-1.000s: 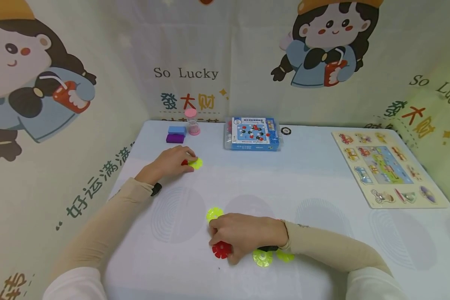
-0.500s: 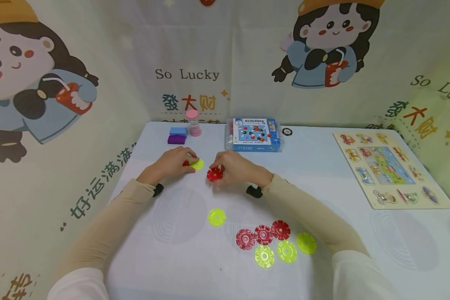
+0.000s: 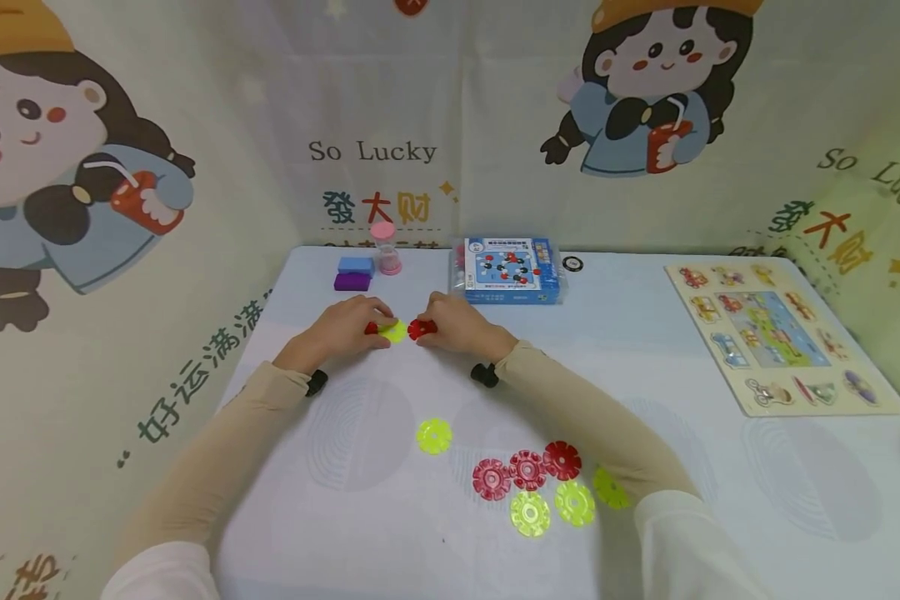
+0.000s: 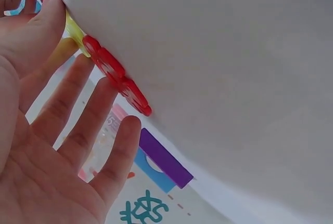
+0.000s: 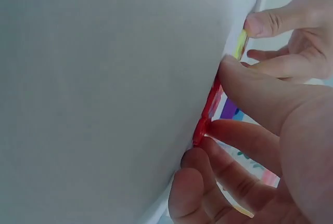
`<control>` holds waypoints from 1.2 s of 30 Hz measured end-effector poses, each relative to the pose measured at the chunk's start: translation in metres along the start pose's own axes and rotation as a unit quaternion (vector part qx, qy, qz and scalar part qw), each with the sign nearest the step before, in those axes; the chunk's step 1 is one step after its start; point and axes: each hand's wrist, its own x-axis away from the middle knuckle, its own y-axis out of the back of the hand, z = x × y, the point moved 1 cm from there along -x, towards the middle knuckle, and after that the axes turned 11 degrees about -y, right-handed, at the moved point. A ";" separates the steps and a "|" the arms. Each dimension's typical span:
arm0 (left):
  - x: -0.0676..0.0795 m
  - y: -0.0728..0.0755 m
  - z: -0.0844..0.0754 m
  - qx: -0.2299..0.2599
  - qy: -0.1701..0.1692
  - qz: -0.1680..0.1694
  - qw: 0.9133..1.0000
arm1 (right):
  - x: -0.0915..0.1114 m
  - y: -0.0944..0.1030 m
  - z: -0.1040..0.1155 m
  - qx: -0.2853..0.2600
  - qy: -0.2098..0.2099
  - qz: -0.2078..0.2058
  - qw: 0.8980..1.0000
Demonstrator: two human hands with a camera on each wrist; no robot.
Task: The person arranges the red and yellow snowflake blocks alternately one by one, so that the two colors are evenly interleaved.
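My left hand (image 3: pixel 341 327), at the back left of the white table, pinches a yellow flower-shaped plastic disc (image 3: pixel 395 332) between thumb and finger. A red disc (image 3: pixel 371 328) of the same kind shows edge-on beside that yellow one in the left wrist view, past my fingertips. My right hand (image 3: pixel 457 323) has come up close on the right and pinches another red flower disc (image 5: pixel 208 109) by its edges. This red disc is right at the yellow disc's right side, and my fingers cover part of both.
Nearer the front lie a lone yellow disc (image 3: pixel 434 436), several red discs (image 3: pixel 527 471) in a row and several yellow ones (image 3: pixel 574 503) below them. Behind the hands stand purple and blue blocks (image 3: pixel 353 281), a pink sand timer (image 3: pixel 387 248) and a boxed set (image 3: pixel 506 271). A picture puzzle board (image 3: pixel 780 342) lies right.
My right hand has carried a red disc from the front of the table up to the yellow disc at my left hand. The left hand has stayed in place.
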 end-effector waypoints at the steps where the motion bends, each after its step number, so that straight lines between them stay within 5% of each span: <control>1: 0.000 0.000 0.000 0.001 0.000 -0.001 1.000 | 0.000 0.000 0.000 0.003 0.001 -0.001 1.000; 10: -0.003 -0.002 0.005 0.029 -0.005 -0.020 0.999 | 0.014 0.004 0.000 -0.032 0.003 0.007 0.999; 14: -0.006 -0.004 0.007 0.049 0.003 -0.023 0.999 | 0.045 0.007 0.008 -0.052 0.047 0.041 0.997; 20: -0.019 -0.003 -0.001 0.054 -0.039 -0.017 0.998 | 0.106 -0.002 0.023 0.023 0.162 0.127 0.978; 24: -0.029 -0.004 -0.011 0.053 -0.064 -0.009 0.996 | 0.129 -0.009 0.030 0.028 0.196 0.115 0.973; 30: -0.030 -0.006 -0.019 0.043 -0.058 -0.011 0.997 | 0.133 -0.017 0.038 0.063 0.207 0.065 0.974; 36: -0.033 -0.010 -0.019 0.046 -0.064 -0.018 0.997 | 0.132 -0.016 0.045 0.076 0.194 0.082 0.975</control>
